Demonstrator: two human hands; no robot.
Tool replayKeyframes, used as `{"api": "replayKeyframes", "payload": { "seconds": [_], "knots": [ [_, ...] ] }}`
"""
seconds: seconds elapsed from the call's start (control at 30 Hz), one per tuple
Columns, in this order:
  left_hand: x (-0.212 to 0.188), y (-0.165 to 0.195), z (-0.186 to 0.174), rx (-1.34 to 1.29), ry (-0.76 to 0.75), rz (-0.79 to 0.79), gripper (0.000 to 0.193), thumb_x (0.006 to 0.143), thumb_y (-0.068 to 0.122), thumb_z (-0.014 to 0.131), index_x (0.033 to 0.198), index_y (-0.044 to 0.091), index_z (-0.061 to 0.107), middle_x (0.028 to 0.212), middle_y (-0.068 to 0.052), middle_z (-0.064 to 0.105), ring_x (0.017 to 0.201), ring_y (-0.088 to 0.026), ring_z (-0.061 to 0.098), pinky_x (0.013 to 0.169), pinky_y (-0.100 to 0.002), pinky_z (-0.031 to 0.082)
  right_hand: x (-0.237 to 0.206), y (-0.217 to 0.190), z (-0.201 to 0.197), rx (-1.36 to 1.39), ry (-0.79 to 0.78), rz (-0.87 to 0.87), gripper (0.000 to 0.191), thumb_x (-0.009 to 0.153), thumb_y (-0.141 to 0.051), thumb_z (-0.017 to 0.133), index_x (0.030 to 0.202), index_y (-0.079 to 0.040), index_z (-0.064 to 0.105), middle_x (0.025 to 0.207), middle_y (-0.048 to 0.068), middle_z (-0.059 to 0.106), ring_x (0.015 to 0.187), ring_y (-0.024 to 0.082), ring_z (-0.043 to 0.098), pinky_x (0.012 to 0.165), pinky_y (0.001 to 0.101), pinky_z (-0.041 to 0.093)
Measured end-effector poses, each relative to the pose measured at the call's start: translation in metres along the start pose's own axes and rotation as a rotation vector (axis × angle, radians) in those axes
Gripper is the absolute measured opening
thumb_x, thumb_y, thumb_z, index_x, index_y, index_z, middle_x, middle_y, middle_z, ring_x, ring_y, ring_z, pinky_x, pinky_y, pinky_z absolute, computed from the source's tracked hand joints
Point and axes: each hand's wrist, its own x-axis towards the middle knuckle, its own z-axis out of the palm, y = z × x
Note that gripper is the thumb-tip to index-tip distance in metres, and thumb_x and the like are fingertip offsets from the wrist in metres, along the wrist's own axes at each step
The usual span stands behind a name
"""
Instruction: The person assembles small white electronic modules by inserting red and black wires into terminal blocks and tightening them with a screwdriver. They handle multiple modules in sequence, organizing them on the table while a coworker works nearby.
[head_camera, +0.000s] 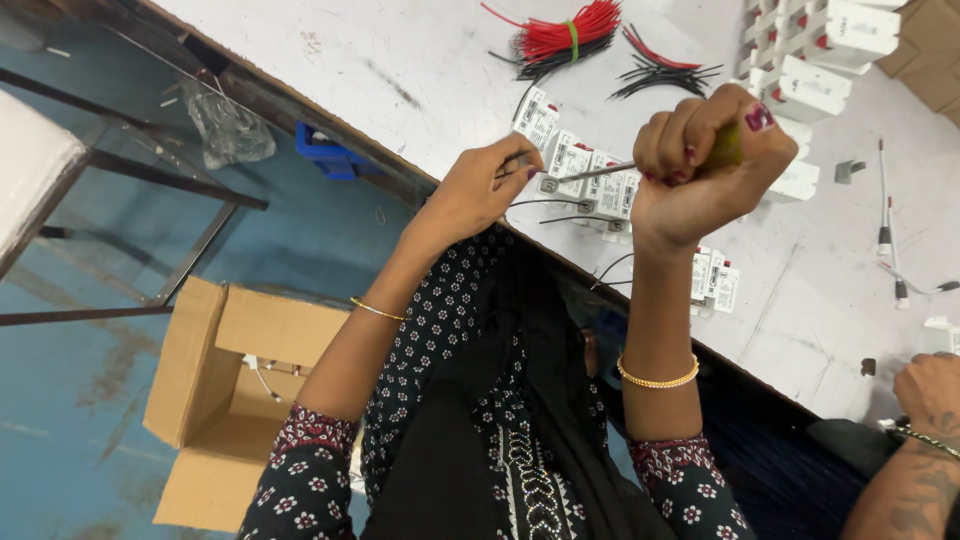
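Observation:
My right hand (700, 160) is a closed fist around the greenish handle of a screwdriver (600, 170), whose metal shaft points left toward a row of small white electrical modules (585, 175) at the table's near edge. My left hand (480, 190) pinches a thin black wire at the leftmost modules, right by the screwdriver tip. Black wires trail from the modules over the table edge. More white modules (715, 280) lie just right of my right wrist.
A bundle of red wires (560, 35) and loose black wires (660, 75) lie farther back on the white table (400, 60). White modules (820, 50) are stacked at top right. Another person's hand (925, 390) rests at the right edge. An open cardboard box (220, 390) sits on the blue floor.

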Motion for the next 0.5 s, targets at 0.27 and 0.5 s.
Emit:
{"api": "replayKeyframes", "payload": {
  "seconds": [0.27, 0.5],
  "knots": [
    [-0.0016, 0.0017, -0.0048, -0.071, 0.011, -0.026, 0.015, 0.097, 0.011, 0.063, 0.104, -0.002, 0.059, 0.081, -0.004, 0.064, 0.067, -0.008, 0.050, 0.063, -0.025, 0.047, 0.0013, 0.0060, -0.0003, -0.014, -0.035, 0.015, 0.050, 0.112, -0.043, 0.029, 0.074, -0.010, 0.029, 0.053, 0.001, 0.019, 0.043, 0.010, 0.011, 0.041, 0.0277, 0.014],
    [-0.0086, 0.0087, 0.0006, -0.052, 0.068, -0.024, 0.012, 0.094, 0.009, 0.069, 0.096, -0.002, 0.063, 0.080, -0.004, 0.059, 0.068, -0.007, 0.049, 0.064, -0.024, 0.047, -0.0018, 0.0067, 0.0064, -0.045, 0.001, 0.009, 0.049, 0.112, -0.041, 0.030, 0.076, -0.008, 0.029, 0.056, 0.002, 0.019, 0.043, 0.010, 0.011, 0.041, 0.0278, 0.014]
  ]
}}
